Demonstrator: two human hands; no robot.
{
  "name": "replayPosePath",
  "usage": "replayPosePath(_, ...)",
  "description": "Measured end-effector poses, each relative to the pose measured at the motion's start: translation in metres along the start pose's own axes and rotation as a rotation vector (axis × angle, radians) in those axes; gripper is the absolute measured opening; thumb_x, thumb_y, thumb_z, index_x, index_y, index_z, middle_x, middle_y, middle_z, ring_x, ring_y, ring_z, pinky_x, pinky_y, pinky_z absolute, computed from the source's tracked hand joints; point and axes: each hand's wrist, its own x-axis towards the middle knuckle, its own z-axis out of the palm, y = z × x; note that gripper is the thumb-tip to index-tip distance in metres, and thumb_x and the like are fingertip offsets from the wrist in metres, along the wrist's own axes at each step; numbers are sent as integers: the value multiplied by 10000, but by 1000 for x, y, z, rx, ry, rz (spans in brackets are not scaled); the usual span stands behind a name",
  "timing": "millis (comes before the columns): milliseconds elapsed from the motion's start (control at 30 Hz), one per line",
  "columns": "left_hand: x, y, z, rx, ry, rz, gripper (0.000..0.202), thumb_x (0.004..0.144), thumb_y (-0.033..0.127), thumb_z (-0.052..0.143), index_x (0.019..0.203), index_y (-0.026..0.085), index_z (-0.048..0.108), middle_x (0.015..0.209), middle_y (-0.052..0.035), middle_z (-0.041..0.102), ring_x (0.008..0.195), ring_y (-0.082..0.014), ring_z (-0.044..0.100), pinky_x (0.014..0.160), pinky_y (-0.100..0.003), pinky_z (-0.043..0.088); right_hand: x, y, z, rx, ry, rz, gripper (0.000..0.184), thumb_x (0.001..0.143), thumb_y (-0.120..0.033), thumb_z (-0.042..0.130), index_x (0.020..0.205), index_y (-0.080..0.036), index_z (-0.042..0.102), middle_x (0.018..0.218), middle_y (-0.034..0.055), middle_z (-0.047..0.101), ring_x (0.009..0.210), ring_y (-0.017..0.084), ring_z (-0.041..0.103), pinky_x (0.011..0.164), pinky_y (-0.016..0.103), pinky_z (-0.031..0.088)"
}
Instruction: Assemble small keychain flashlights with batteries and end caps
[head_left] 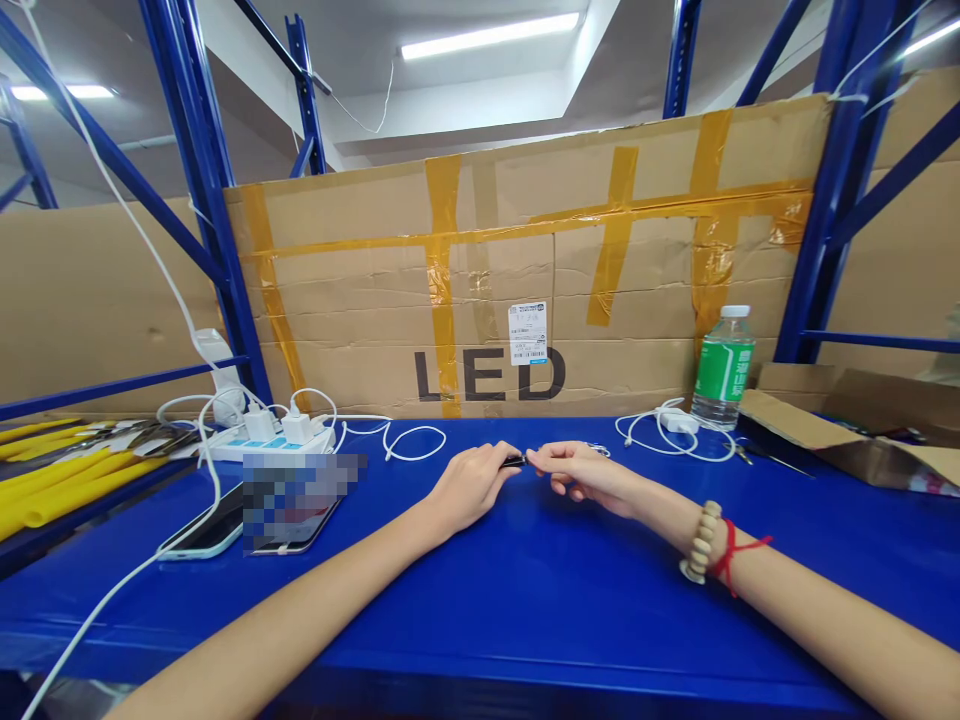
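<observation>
My left hand (471,483) and my right hand (576,470) meet over the middle of the blue table (525,590). Both pinch a small dark object (516,461) between their fingertips; it is too small to name. My left fingers are curled around its left end. My right thumb and forefinger close on its right end. On my right wrist sit a beaded bracelet (701,543) and a red string (731,553).
A white power strip (270,440) with chargers and cables lies at the back left, two phones (247,520) in front of it. Yellow tubes (67,480) lie far left. A water bottle (723,368), a white cable (675,430) and an open cardboard box (840,430) stand right. A taped cardboard wall (525,270) closes the back.
</observation>
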Motion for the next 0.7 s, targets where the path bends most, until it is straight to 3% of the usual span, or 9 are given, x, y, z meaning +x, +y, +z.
replayPosePath(200,1,3,0,-23,-34,-53,155,912,237,362,1043,179,421,926,-54,628,825,-188,614,724,-305,486,2,2,0,-47,28,-2,408,599,-516,696,638,-148,523,578,-47,459,445,22,379,351,138,215)
replayPosePath(333,1,5,0,-45,-58,-100,152,911,243,359,1047,198,410,933,-45,629,819,-187,619,712,-297,484,3,2,0,-47,58,9,406,625,-525,671,667,-140,548,680,-17,518,460,18,414,354,129,222)
replayPosePath(467,2,6,-1,-84,-64,-168,152,911,235,349,1050,203,402,931,-45,633,809,-184,625,705,-287,480,7,-1,-12,-129,281,-81,408,744,-534,537,849,-148,612,801,28,579,467,36,455,372,156,288)
replayPosePath(533,2,6,-2,-104,-78,-201,151,913,230,337,1048,203,398,911,-46,635,802,-186,627,698,-286,479,9,-2,-22,-285,464,-193,394,782,-501,493,904,-147,617,812,46,612,489,74,509,404,191,346)
replayPosePath(600,1,4,-1,-122,-97,-228,143,912,221,328,1039,204,393,902,-49,634,801,-188,629,701,-289,477,9,-2,-30,-610,628,-295,304,792,-430,505,889,-176,641,809,37,646,565,116,569,494,225,402)
replayPosePath(700,1,2,1,-149,-108,-254,133,909,210,324,1027,202,383,922,-61,627,812,-191,628,714,-295,472,7,-1,-36,-1094,672,-303,203,788,-339,530,889,-225,664,890,24,672,749,173,618,620,261,428)
